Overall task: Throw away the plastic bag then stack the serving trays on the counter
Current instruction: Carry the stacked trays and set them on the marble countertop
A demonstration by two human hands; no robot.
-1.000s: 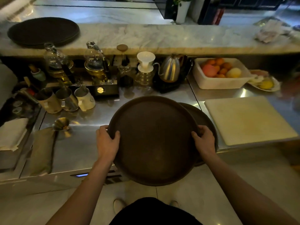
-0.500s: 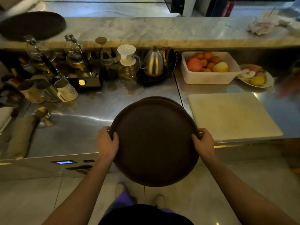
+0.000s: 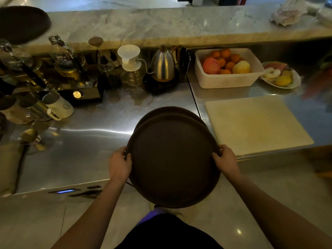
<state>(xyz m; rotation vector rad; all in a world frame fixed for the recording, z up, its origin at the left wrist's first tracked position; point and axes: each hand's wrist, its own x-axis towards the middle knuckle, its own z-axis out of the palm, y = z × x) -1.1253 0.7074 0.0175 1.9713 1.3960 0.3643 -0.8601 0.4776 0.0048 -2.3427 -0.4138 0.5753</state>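
Stainless steel makes up the lower counter (image 3: 100,141) that fills the middle of the frame, and behind it, across the top, runs a pale marble counter (image 3: 161,26). A cream cutting board (image 3: 255,124) lies flat at centre right on the steel. At the centre of the frame sit two round dark brown serving trays: the upper tray (image 3: 174,162) lies over the lower tray (image 3: 167,110), of which only the far rim shows as a crescent. The near part of the upper tray hangs out past the counter edge over the tiled floor (image 3: 36,221). A third dark tray (image 3: 21,24) lies on the marble at the upper left of the frame, well apart from the pair. A white tub of fruit (image 3: 228,81) stands at upper right, with a plate of cut fruit (image 3: 280,78) just beside it on the right. A steel kettle (image 3: 162,67) and a white dripper (image 3: 128,56) stand at upper centre, and a white mug (image 3: 61,106) lies tilted at centre left among blurred glassware. The left hand (image 3: 119,162) is closed around the left rim of the upper tray, thumb on top; the right hand (image 3: 225,159) grips the right rim the same way.
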